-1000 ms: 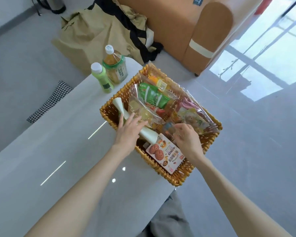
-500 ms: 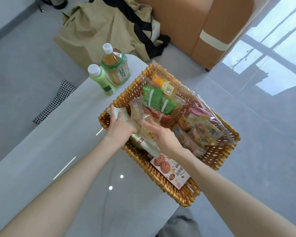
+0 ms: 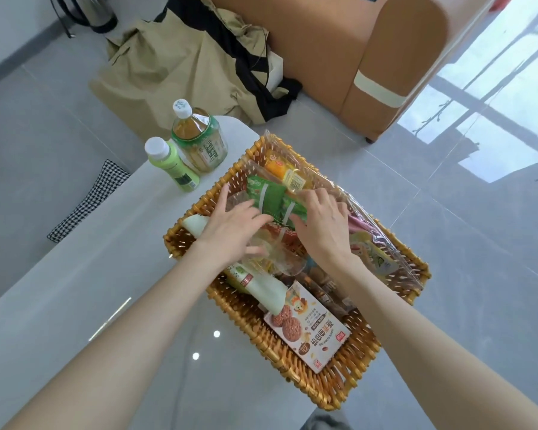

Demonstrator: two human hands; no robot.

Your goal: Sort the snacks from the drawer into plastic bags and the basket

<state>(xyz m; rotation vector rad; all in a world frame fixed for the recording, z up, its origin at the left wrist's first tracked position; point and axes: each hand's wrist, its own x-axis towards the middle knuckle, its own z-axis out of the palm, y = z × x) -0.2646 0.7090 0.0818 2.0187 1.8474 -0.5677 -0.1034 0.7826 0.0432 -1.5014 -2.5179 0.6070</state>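
Lying in the wicker basket [image 3: 295, 364] on the table [image 3: 75, 290], the green packet [image 3: 272, 201] now has both hands on it. The left hand [image 3: 233, 228] has left the pale tube [image 3: 266, 293] and spreads its fingers over the clear bag [image 3: 280, 265]. The right hand [image 3: 323, 228], fingers together, has moved up to cover the packet's far end; whether it grips is unclear.

Cookie box [image 3: 312, 332]: Chinese lettering, "21" badge; tea bottle [image 3: 199, 144] label: Chinese, illegible.
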